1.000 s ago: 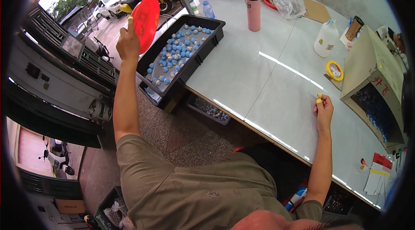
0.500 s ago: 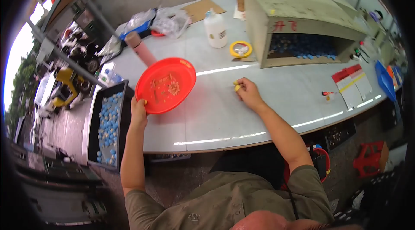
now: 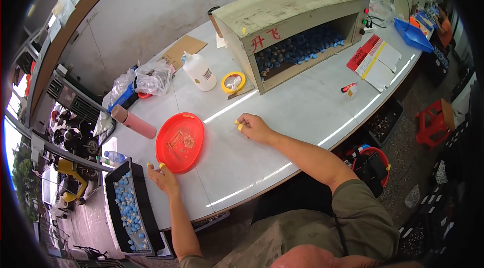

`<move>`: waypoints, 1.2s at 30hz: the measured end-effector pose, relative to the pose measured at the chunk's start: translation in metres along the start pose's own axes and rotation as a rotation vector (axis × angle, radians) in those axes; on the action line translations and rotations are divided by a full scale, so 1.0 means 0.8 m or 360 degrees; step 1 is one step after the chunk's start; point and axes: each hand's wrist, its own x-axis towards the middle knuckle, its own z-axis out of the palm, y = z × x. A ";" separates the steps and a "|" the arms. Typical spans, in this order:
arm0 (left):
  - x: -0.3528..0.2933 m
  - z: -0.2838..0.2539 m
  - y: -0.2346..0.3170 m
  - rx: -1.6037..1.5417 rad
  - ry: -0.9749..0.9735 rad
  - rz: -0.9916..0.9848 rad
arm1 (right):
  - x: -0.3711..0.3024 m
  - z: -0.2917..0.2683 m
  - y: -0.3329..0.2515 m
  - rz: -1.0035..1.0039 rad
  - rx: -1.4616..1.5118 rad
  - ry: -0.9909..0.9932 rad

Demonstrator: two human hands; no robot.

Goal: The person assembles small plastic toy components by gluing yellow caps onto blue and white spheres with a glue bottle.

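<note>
A round red plastic plate [image 3: 180, 143] lies on the table with small pale bits on its middle. Just beside its near left rim is my left hand [image 3: 165, 180], fingers apart and holding nothing, with yellow coverings on the fingertips. My right hand [image 3: 255, 129] hovers or rests over the table right of the plate; I cannot tell which. Its fingers are curled in, with yellow at the thumb and forefinger tips, and nothing shows between them. A black tray [image 3: 111, 202] holding many small blue and pale pieces stands at the table's left end.
A beige open-fronted housing [image 3: 297, 13] covers a heap of blue pieces. Around the plate stand a pink flask [image 3: 135, 123], a white bottle [image 3: 200, 72] and a yellow tape roll [image 3: 224, 84]. Papers [image 3: 375, 61] lie right; a red stool [image 3: 433, 124] stands on the floor.
The red plate, held tilted in my left hand before, now lies on the table and my left hand has let go. The view has turned toward the right. My right hand remains curled.
</note>
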 end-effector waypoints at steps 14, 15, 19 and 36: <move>-0.126 0.101 0.192 -0.0877 -0.1475 0.0695 | 0.072 -0.164 -0.032 -0.0602 -0.1391 0.1129; -0.132 0.117 0.189 -0.0983 -0.1629 0.0615 | 0.082 -0.174 -0.034 -0.0611 -0.1389 0.1121; -0.148 0.147 0.162 -0.1172 -0.1750 0.0249 | 0.134 -0.198 -0.046 -0.0089 -0.2304 0.0459; -0.149 0.136 0.179 -0.1609 -0.1614 -0.0156 | 0.055 -0.240 0.020 -0.0318 -0.0797 0.0663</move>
